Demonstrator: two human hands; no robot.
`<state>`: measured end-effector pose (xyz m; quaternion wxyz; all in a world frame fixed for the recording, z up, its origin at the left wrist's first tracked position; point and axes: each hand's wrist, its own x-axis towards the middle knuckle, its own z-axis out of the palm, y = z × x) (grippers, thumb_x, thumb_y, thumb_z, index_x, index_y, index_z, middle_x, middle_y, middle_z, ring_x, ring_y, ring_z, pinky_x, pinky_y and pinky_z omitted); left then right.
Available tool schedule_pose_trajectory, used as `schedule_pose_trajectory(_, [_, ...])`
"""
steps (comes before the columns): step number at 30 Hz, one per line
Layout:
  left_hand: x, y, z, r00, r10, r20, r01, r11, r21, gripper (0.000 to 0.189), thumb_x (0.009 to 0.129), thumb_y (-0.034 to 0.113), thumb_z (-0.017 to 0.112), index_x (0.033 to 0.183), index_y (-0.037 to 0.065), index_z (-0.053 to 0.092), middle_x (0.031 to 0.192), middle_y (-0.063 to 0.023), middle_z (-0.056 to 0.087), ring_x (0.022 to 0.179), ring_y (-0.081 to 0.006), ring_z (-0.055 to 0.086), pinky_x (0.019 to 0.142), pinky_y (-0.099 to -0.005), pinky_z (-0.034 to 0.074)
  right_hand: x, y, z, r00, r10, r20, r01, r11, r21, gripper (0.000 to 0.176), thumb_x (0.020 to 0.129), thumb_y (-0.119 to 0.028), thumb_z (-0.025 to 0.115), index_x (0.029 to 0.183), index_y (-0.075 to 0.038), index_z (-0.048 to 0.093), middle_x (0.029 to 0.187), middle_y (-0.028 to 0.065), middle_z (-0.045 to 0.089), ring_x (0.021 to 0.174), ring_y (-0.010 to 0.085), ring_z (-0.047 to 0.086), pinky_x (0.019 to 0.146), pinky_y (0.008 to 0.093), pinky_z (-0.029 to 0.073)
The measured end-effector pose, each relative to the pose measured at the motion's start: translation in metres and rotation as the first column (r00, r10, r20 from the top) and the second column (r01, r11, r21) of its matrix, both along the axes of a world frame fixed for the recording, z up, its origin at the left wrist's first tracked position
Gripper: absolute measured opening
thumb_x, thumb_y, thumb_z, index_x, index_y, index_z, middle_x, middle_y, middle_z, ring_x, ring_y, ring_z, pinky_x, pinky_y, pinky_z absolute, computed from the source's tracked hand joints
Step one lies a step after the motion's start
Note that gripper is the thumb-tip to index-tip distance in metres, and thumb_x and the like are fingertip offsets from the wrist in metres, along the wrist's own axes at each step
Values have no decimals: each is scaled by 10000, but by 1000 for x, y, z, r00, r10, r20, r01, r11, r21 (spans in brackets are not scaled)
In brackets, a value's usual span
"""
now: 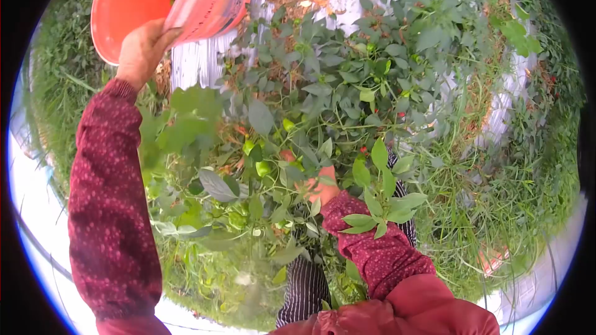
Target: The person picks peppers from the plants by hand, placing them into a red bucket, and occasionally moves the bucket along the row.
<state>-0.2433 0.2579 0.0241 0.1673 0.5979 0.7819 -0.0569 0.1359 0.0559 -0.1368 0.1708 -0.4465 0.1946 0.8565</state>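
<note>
At the upper left, my left hand [146,49] grips the rim of an orange-red bucket [214,6]. The bucket is tilted with its mouth towards the left, and a bit of something green shows inside it. My right hand [323,187] reaches low into a pepper plant [347,74], and leaves hide most of its fingers. Whether it holds anything is hidden. Just left of it hang light green peppers, one pepper [263,169] closest and another pepper [248,147] a little higher. Small red spots show among the leaves above the right hand.
Pale plastic sheeting [195,62] covers the ground between the plants. Long grass [496,211] grows on the right, with more plants along both sides. A leafy stem [385,205] stands over my right sleeve. My striped trouser legs [304,285] are among the foliage.
</note>
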Motion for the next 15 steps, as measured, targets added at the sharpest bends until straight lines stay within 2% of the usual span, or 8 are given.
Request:
schedule_pose_trajectory(1, [-2,-3,-9,1000,-12,29,14,998,-68,297,867,298,596,854,2,622,714,-165,609,678,-298,606,652,-368,465,2,-13,-16,975,183,125,-201,969,145,326,871,-104,515,1181,-6,487,1017,86,621,829,235,621,722,345,516])
schedule_pose_trajectory(3, [-8,-16,-14,998,-14,-69,8,996,-94,274,863,298,597,940,35,614,792,-162,622,748,-316,608,698,-390,477,1,-43,-39,987,67,145,-78,994,72,304,832,-41,533,1134,-11,510,944,69,639,790,198,622,712,318,515])
schedule_pose_trajectory(4, [-11,-26,-13,986,-19,-164,0,994,-113,285,858,298,598,1027,69,605,870,-159,636,817,-335,610,744,-411,488,2,-34,-19,964,225,144,-256,932,258,304,891,-162,482,1149,-7,528,1032,89,629,885,217,614,767,330,505])
schedule_pose_trajectory(6, [-17,-38,-18,969,-29,-247,27,1000,-11,313,854,266,600,1094,67,570,961,-160,620,871,-339,600,775,-408,485,12,-59,-78,894,409,183,-414,598,686,443,955,-332,399,1229,0,502,1196,133,579,1062,242,575,879,370,480])
schedule_pose_trajectory(9, [27,-47,10,948,-91,-305,161,964,213,424,813,135,617,1212,59,496,1133,-164,570,986,-342,575,852,-388,477,-4,12,12,868,457,191,-432,510,744,487,958,-353,375,1293,-5,438,1267,151,524,1085,254,561,921,399,464])
schedule_pose_trajectory(10, [47,-53,21,955,-108,-275,184,946,269,424,795,92,624,1201,59,507,1107,-164,585,971,-339,586,847,-385,483,4,-12,-13,952,305,-10,-287,905,315,493,956,-345,380,1311,-3,403,1317,157,475,1095,268,555,951,403,449])
schedule_pose_trajectory(12, [75,-80,39,953,-264,147,231,950,210,271,799,42,633,1067,23,594,1000,-164,633,919,-316,618,796,-362,496,14,-37,-43,957,286,42,-282,895,346,498,954,-343,380,1320,-5,387,1339,156,449,1106,273,546,951,398,449])
schedule_pose_trajectory(15, [109,-112,69,935,-186,302,185,982,33,183,796,-17,615,978,5,611,934,-137,648,857,-254,638,754,-317,509,2,0,7,854,486,188,-515,735,442,507,952,-357,369,1321,-11,377,1353,155,429,1122,267,527,980,377,421])
